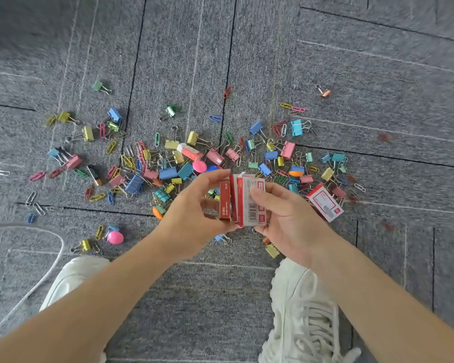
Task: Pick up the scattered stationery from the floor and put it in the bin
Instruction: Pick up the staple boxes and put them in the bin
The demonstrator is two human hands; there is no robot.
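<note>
Staple boxes [247, 200], three, pinched between left hand [194, 208] and right hand [286, 213]; two more lie on carpet [378, 61].

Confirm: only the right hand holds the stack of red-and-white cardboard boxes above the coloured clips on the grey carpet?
No. The head view shows the left hand and the right hand both holding the stack of red-and-white cardboard boxes above the coloured clips on the grey carpet.

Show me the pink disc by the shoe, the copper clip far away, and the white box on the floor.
Pink disc [115, 237]: head view, middle of its top.
Copper clip [326, 93]: head view, its body.
White box [323, 203]: head view, its face.
</note>
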